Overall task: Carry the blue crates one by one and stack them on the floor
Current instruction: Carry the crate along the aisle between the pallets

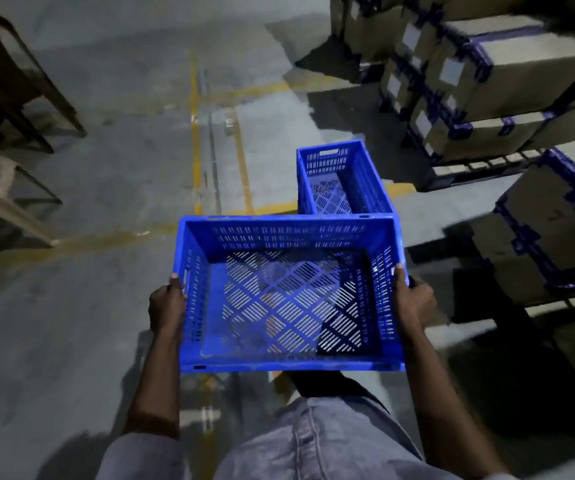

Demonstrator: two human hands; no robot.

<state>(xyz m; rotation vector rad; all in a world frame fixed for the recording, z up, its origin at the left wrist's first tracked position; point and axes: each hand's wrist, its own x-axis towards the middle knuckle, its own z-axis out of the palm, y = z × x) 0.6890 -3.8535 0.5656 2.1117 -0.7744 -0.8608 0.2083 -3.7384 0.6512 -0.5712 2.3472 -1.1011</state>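
Head view: left grip (167,306) and right grip (414,299) each clasp a short end of the carried crate (289,237). It's held level off the floor (88,202), open side up, long axis left-right. Just beyond, the floor crate (343,181) has its long axis pointing away.

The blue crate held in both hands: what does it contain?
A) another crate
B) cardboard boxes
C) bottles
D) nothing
D: inside the carried crate only its bare slotted bottom shows; the left hand and the right hand grip its two sides.
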